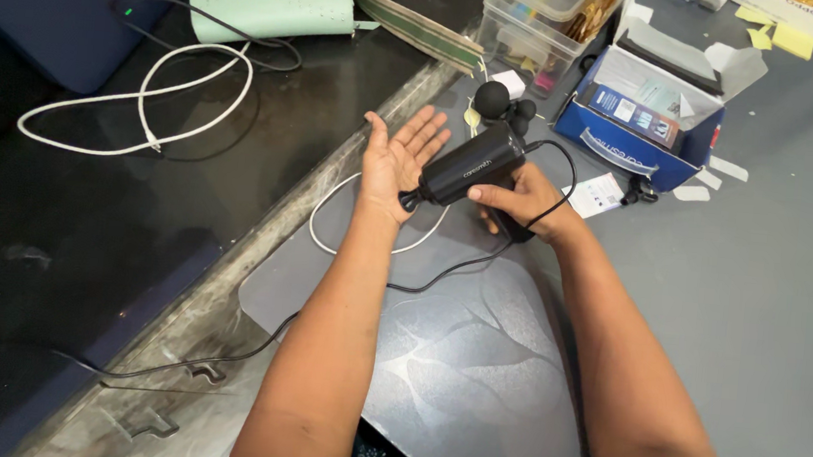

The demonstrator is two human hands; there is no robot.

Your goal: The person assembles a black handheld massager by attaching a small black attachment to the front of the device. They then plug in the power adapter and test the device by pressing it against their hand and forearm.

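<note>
far left: white cable (143, 103) looped on the dark bench, well apart from my hands, next to a pale green pouch (271, 1).

my left hand (401, 157) is open, palm up, fingers spread apart, nothing gripped. the tip of the black massage gun (466, 165) touches the heel of that palm. likely risk: if the gun is running, the bare tip could pinch or jab the palm; i cannot tell whether it is switched on.

my right hand (525, 198) is wrapped tight around the gun's handle, fingers clamped on it. the gun sits above the grey mat (454, 360), between both hands.

black cord (442, 276) runs from the gun, under my left forearm and off the bench edge. a tug could snag it on my arm and jerk the gun.

right: loose round heads (501, 102) just beyond the gun, near the blue box (631, 131); a swing could knock them away.
</note>
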